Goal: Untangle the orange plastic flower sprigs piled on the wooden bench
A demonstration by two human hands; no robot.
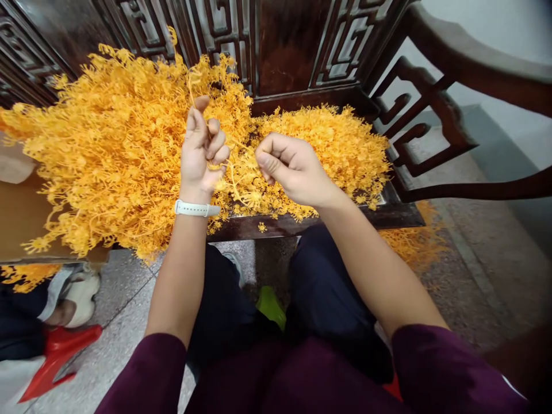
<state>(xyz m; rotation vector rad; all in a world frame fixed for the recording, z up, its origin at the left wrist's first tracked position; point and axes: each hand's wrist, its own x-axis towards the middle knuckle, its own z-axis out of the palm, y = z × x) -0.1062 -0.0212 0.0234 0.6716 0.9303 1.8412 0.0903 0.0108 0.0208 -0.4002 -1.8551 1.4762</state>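
Note:
A large heap of yellow-orange artificial flower sprigs (116, 138) lies on a dark wooden bench, with a lower pile of small yellow flower pieces (328, 144) to its right. My left hand (202, 144), palm turned up and fingers curled, pinches a thin yellow sprig (192, 89) between thumb and forefinger. Part of that sprig rises above the fingertips; another stem hangs below the palm. My right hand (293, 167) is closed in a pinch just in front of the lower pile. Whatever its fingertips hold is too small or hidden to tell.
The bench's front edge (241, 228) runs before my knees, and its carved armrest (435, 109) stands at the right. A cardboard box (52, 221) is at the left. Below are another person's shoe (81, 299), a red plastic stool (64, 351) and more yellow sprigs (416, 241).

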